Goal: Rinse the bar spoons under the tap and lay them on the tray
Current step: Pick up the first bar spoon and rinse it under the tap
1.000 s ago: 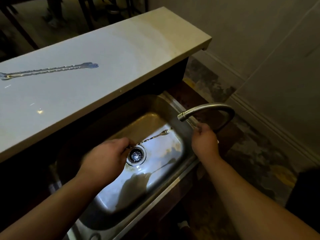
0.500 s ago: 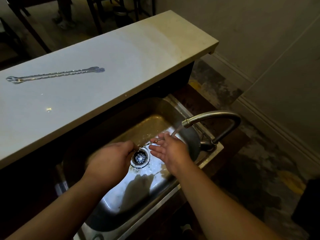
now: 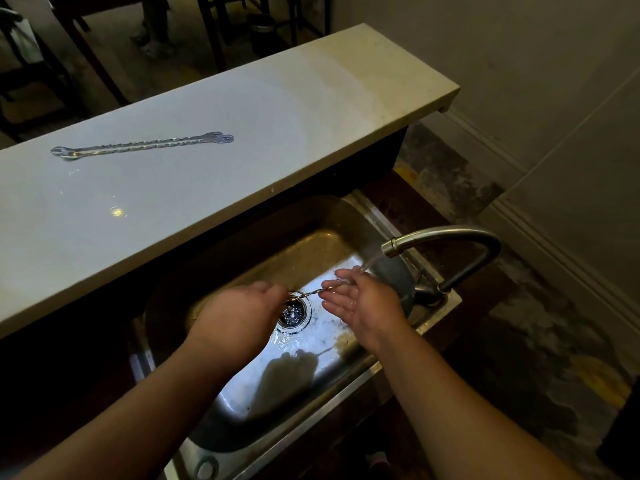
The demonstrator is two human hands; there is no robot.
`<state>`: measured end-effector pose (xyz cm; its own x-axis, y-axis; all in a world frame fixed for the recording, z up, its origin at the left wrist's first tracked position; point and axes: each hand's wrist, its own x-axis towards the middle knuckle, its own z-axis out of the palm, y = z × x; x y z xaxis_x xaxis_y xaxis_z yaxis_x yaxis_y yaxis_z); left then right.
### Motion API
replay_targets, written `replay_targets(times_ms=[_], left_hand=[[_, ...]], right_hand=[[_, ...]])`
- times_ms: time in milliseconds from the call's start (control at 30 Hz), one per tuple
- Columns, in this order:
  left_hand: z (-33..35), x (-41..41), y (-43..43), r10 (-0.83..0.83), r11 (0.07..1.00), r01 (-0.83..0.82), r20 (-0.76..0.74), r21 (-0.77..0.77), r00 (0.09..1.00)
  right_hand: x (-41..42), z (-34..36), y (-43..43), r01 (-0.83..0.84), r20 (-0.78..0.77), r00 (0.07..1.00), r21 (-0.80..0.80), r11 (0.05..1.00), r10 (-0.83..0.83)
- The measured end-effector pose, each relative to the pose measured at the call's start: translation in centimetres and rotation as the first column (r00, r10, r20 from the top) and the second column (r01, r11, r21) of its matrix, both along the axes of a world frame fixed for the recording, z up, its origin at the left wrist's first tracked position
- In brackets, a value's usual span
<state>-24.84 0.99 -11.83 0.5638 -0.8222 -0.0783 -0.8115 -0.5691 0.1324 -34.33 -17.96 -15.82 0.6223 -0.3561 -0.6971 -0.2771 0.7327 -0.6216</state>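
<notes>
The left hand [image 3: 239, 318] is closed around one end of a bar spoon [image 3: 313, 293] over the drain [image 3: 293, 314] of the sink [image 3: 353, 379]; the twisted shaft sticks out to the right from the fist. The right hand [image 3: 363, 301] is open, palm up, its fingers [image 3: 337, 284] under the far end of the spoon, where water from the tap [image 3: 446, 237] falls. A second bar spoon [image 3: 142, 146] lies flat on the white counter [image 3: 277, 126], well apart from both hands.

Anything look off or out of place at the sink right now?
One thing: a rinsed-looking bar spoon lies bare on the white counter, and no tray is in view. Otherwise normal: tap running over the spoon in the sink.
</notes>
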Motion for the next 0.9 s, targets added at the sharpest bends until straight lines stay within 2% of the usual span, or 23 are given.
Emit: replay_targets(times_ms=[100, 300, 467, 600, 767, 900], left_hand=[[0.1, -0.4, 0.2, -0.030, 0.997, 0.023, 0.097, 0.072, 0.995], [-0.1, -0.5, 0.1, 0.118, 0.992, -0.117, -0.023, 0.041, 0.993], [0.0, -0.6, -0.1, 0.135, 0.991, -0.133, -0.087, 0.024, 0.987], [0.4, -0.7, 0.1, 0.105, 0.991, -0.113, -0.113, -0.065, 0.988], [0.7, -1.1, 0.3, 0.051, 0.999, -0.050, 0.032, -0.020, 0.998], [0.9, -1.2, 0.0, 0.059, 0.998, -0.060, 0.067, 0.006, 0.996]], right_hand=[[0.0, -0.1, -0.1, -0.008, 0.022, 1.000, 0.019, 1.000, 0.008], [-0.5, -0.4, -0.5, 0.004, 0.059, 0.998, -0.007, 1.000, -0.003], [-0.3, -0.2, -0.3, 0.003, 0.087, 0.996, 0.000, 1.000, -0.003], [0.0, 0.1, -0.5, 0.058, 0.054, 0.997, 0.025, 0.998, -0.059], [-0.2, -0.2, -0.4, 0.067, 0.094, 0.993, 0.069, 0.995, -0.074], [-0.6, 0.0, -0.5, 0.081, 0.126, 0.988, 0.075, 0.994, -0.090]])
